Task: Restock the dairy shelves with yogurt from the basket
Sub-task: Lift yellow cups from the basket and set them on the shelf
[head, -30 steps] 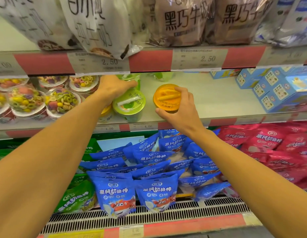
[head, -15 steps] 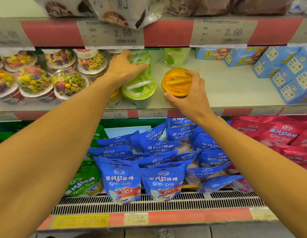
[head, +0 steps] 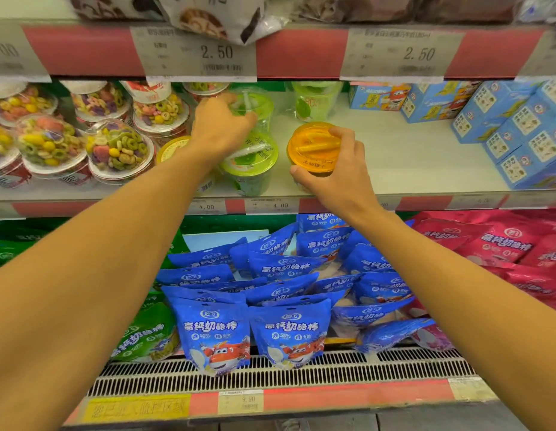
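My left hand reaches into the middle shelf and grips a green-lidded yogurt cup behind a second green-lidded cup at the shelf front. My right hand holds an orange-lidded yogurt cup, fingers curled round its side, standing near the shelf's front edge just right of the green cups. A third green cup stands further back. The basket is out of view.
Cereal-topped yogurt cups fill the shelf's left side, with a yellow-lidded cup beside them. Blue cartons stand at the right. Bare shelf lies between the orange cup and the cartons. Blue cheese-stick bags, green and red ones, hang below.
My left hand has moved deeper into the shelf with the rear green cup. My right hand keeps hold of the orange cup in about the same spot. The view has tilted downward.
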A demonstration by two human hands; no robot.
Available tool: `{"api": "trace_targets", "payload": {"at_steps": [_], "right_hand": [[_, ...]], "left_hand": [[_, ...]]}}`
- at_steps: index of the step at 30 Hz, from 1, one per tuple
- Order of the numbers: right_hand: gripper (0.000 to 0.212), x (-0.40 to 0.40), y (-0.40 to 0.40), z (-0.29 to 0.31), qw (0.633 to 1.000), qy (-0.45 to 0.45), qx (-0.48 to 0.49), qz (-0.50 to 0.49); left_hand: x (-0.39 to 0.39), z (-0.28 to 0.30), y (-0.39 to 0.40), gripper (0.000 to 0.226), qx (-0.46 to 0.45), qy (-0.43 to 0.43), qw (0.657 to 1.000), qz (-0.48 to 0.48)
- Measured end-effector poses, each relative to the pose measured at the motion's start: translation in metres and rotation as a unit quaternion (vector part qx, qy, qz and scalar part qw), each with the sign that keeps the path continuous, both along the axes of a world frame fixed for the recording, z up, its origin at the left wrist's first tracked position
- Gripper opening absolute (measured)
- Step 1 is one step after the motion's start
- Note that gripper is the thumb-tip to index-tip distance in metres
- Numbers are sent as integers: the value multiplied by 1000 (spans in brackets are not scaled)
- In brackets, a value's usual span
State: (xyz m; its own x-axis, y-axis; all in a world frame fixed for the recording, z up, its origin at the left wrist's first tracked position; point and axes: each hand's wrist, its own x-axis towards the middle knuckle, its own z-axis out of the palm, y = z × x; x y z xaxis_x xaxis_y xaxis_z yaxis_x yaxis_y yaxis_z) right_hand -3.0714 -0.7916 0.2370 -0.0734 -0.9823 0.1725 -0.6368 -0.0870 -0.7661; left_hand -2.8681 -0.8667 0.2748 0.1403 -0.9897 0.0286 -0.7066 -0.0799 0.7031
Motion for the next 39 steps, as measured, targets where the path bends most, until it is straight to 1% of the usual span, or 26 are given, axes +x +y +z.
{"api": "trace_targets", "payload": {"at_steps": [3,6,8,10,12,13,15,16,18,21,24,30,36,39], "right_hand": [[82,0,0,0,1000,-3,-3,0],[83,0,0,1,1000,1,-1,2],[84,0,-1,2,1000,3,5,10],[84,-2,-1,3,1000,8,14,21],[83,-4,-5,9,999,17,19,33],[82,-4,-4,9,999,29,16,31],[82,-5,-9,15,998,58,-5,31],[82,-5,-10,16,998,62,-6,30],[82,-4,-15,20,995,87,-1,54],[78,-6,-17,23,991,115,6,65],[74,-13,-16,26,992,116,11,48],[73,-32,-14,31,992,123,31,26],[75,-55,-14,33,989,137,47,-5],[75,-62,-15,32,987,147,57,-17]], "left_hand": [[-5,-2,5,52,-17,-27,999,4],[-8,-2,9,51,-4,-81,996,-28],[-4,-2,14,54,-11,-97,995,-38],[2,-3,29,63,-26,-90,995,-20],[7,-4,49,72,-16,-87,996,-2],[8,-8,60,78,-4,-93,996,-11],[7,-15,79,85,-13,-129,991,-45],[5,-19,84,85,-24,-156,986,-59],[4,-23,86,84,-45,-186,980,-45],[-6,-23,85,83,-60,-227,972,-16],[-19,-20,87,83,-68,-257,964,-15],[-43,-18,83,87,-74,-218,972,-44],[-74,-18,81,89,-54,-185,979,-65],[-73,-14,79,88,-37,-127,986,-97]]}}
